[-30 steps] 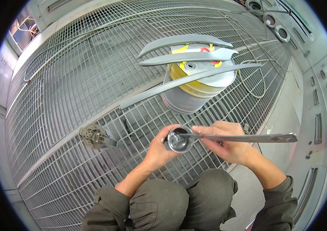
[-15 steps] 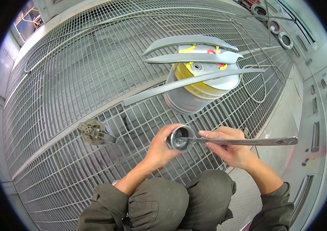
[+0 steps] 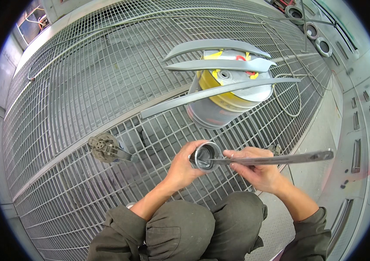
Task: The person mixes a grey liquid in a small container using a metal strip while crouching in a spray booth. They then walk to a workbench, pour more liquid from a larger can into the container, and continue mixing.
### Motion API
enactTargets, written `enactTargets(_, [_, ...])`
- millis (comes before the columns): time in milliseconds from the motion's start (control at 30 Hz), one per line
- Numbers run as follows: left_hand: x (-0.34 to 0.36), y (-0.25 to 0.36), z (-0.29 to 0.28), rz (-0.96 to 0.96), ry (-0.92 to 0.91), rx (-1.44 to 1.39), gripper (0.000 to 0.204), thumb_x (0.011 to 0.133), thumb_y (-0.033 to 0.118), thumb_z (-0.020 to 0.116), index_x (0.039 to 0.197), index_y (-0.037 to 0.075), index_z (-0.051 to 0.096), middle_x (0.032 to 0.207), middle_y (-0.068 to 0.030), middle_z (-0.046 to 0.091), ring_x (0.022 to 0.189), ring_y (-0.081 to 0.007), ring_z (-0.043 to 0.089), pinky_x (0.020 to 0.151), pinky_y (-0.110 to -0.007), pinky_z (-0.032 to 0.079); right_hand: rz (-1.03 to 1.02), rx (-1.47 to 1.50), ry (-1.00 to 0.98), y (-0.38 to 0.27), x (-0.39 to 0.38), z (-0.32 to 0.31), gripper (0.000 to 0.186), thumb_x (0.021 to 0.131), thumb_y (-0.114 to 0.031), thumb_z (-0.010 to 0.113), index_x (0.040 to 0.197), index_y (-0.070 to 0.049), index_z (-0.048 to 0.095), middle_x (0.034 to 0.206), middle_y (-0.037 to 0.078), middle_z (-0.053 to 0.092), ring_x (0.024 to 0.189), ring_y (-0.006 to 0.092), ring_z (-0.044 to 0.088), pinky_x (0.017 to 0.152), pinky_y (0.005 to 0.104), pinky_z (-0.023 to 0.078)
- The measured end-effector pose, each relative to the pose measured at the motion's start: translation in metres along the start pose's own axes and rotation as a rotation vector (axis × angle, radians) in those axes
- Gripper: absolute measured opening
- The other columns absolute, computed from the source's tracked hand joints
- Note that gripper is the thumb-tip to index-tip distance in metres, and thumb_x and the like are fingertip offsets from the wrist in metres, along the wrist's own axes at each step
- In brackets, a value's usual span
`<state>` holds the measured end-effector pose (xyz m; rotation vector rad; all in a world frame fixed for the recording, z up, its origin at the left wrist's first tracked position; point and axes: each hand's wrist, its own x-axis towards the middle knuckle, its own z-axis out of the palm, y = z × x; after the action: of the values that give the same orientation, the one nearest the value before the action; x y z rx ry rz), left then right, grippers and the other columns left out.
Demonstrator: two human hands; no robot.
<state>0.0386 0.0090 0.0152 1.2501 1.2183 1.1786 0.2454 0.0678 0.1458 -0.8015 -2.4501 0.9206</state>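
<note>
Head view, looking down past the person's bent knees [image 3: 237, 219]. The left hand [image 3: 182, 166] is curled around the side of a small cup [image 3: 210, 150], gripping it tilted so that its mouth faces the viewer. The right hand [image 3: 258, 168], just to the right of the cup, pinches a long, flat metal strip [image 3: 287, 158] between thumb and fingers; one end dips into the cup, while the other sticks out well past the right hand.

Shiny grey material [image 3: 203, 162] coats the bottom and inner wall of the cup. Mixing appears to be under way: the grey material is in the cup and the strip is in it, but not yet lifted out. How evenly it is blended, or how deep it lies, cannot be told.

Beyond both hands, a yellow-and-grey drum [image 3: 204, 115] carries three long, curved grey pieces [image 3: 220, 92], none touched by a hand. To the left of the left hand, well apart, a container with a tan-grey top [image 3: 105, 148] stands on the metal grating [image 3: 80, 104].
</note>
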Motion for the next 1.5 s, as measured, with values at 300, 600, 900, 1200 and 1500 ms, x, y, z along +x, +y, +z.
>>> enactTargets(300, [-0.003, 0.003, 0.0, 0.0, 0.007, -0.017, 0.072, 0.067, 0.006, 0.085, 0.133, 0.011, 0.056, 0.125, -0.0095, 0.06, 0.119, -0.0269, 0.058, 0.101, -0.036, 0.048, -0.061, -0.098, 0.078, -0.001, 0.006, -0.004, 0.042, 0.084, 0.0, 0.074, 0.124, -0.01, 0.069, 0.079, 0.008, 0.065, 0.064, 0.0192, 0.06, 0.056, 0.032, 0.048])
enactTargets(600, [-0.002, 0.003, 0.0, 0.013, 0.005, -0.011, 0.07, 0.069, 0.005, 0.085, 0.133, 0.011, 0.056, 0.126, -0.0087, 0.059, 0.119, -0.0257, 0.059, 0.101, -0.036, 0.048, -0.094, -0.05, 0.087, -0.004, -0.002, 0.009, 0.048, 0.082, 0.001, 0.075, 0.126, -0.015, 0.069, 0.084, 0.009, 0.068, 0.068, 0.0218, 0.065, 0.058, 0.0323, 0.052])
enactTargets(900, [0.0, 0.003, -0.002, 0.03, 0.036, -0.007, 0.075, 0.066, 0.003, 0.088, 0.133, 0.009, 0.055, 0.128, -0.0042, 0.06, 0.119, -0.0186, 0.059, 0.104, -0.034, 0.046, 0.062, 0.115, 0.132, -0.002, -0.013, 0.013, 0.036, 0.09, 0.001, 0.071, 0.125, -0.004, 0.068, 0.086, 0.007, 0.068, 0.07, 0.012, 0.061, 0.062, 0.0263, 0.049])
enactTargets(1200, [0.005, 0.006, -0.007, 0.021, 0.057, 0.016, 0.074, 0.066, 0.004, 0.086, 0.133, 0.008, 0.055, 0.129, -0.0046, 0.06, 0.122, -0.0182, 0.057, 0.106, -0.033, 0.044, 0.08, 0.023, 0.298, 0.007, -0.003, 0.014, 0.029, 0.093, 0.001, 0.068, 0.122, 0.0, 0.067, 0.114, 0.01, 0.072, 0.084, 0.01, 0.064, 0.072, 0.0241, 0.052])
enactTargets(1500, [0.009, -0.001, -0.008, 0.0, 0.093, 0.013, 0.078, 0.064, 0.002, 0.086, 0.135, 0.008, 0.053, 0.129, -0.0028, 0.059, 0.122, -0.0165, 0.056, 0.106, -0.032, 0.043, 0.271, 0.301, 0.47, 0.008, 0.001, 0.028, 0.035, 0.095, -0.002, 0.066, 0.13, 0.0, 0.064, 0.084, -0.003, 0.065, 0.068, 0.0007, 0.049, 0.058, 0.0182, 0.04])
